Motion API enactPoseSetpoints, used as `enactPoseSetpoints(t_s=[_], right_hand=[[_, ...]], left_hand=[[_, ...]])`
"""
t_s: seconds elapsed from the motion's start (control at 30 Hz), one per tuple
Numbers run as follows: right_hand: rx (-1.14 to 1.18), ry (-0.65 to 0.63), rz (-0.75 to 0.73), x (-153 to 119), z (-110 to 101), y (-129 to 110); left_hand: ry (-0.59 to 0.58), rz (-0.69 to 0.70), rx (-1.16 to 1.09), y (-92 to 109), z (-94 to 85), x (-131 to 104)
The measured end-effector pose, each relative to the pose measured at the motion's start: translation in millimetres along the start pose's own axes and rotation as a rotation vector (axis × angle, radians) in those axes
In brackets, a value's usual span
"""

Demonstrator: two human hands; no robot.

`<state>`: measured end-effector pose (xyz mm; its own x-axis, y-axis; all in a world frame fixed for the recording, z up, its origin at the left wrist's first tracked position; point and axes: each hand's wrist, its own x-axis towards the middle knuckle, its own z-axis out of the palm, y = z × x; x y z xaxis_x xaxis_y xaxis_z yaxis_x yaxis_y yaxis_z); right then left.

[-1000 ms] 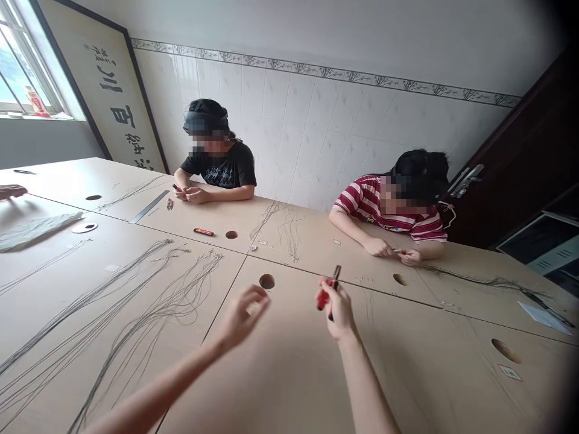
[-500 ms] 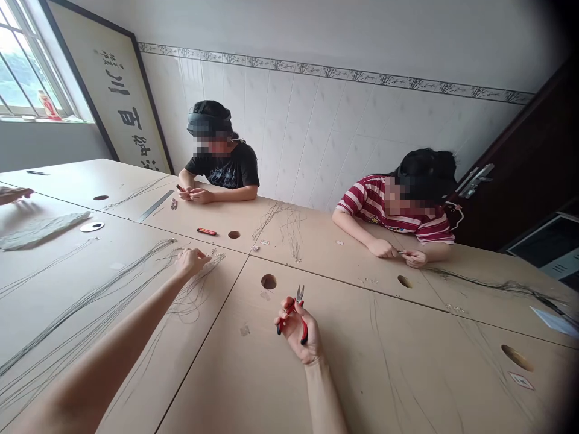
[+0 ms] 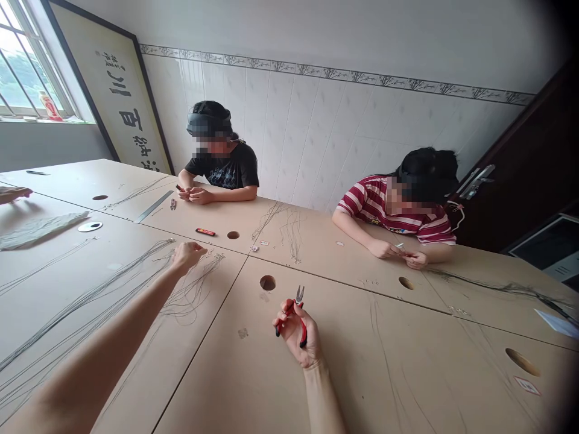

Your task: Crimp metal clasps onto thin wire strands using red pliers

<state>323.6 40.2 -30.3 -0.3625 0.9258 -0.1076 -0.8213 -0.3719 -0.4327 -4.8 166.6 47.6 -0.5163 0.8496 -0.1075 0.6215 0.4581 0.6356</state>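
Observation:
My right hand [image 3: 304, 337] is wrapped round red-and-black-handled pliers [image 3: 303, 328], whose jaws point away from me and stand slightly apart. Their handles are spread across the palm. At the left, my outstretched left hand [image 3: 185, 255] is low over the table, fingertips drawn together. Whatever is between those fingertips is too small to make out. Close beside it are small metal pieces [image 3: 218, 257] and thin dark cords [image 3: 194, 292] in loose loops. A longer bundle of cords [image 3: 104, 292] runs toward me, partly behind my left forearm.
Two people sit across the table [image 3: 253, 374], one in a black shirt [image 3: 242, 166], one in a striped shirt [image 3: 362, 202]; both handle small things. Another person's hand [image 3: 13, 193] rests far left. A red-and-black box cutter [image 3: 205, 232], a metal ruler [image 3: 154, 206] and round table holes [image 3: 268, 283] lie ahead.
My left hand has shifted slightly up and left, off the small metal pieces, with its fingers more drawn together. My right hand still holds the pliers in nearly the same place.

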Motion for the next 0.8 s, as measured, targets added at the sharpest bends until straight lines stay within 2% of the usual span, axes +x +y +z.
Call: enactPoseSetpoints(t_s=[0.17,0.37,0.47,0.63,0.8], right_hand=[[-0.007,-0.012,0.003,1.5,-2.0,-1.0],[-0.017,-0.005,0.012,0.5,0.6,-1.1],[-0.028,-0.009,0.015,0.4,2.2,-1.5],[-0.048,-0.013,0.015,-0.1,2.8,-2.1],[-0.061,-0.014,0.009,0.4,2.3,-1.2]], left_hand=[[-0.082,0.017,-0.255,2.6,-20.1,-2.6],[-0.218,0.036,-0.490,3.4,-32.2,-11.6],[-0.241,0.017,-0.542,3.9,-36.3,-15.9],[-0.255,0.006,-0.593,5.6,-38.5,-19.5],[-0.298,0.017,-0.649,5.7,-28.4,-22.4]])
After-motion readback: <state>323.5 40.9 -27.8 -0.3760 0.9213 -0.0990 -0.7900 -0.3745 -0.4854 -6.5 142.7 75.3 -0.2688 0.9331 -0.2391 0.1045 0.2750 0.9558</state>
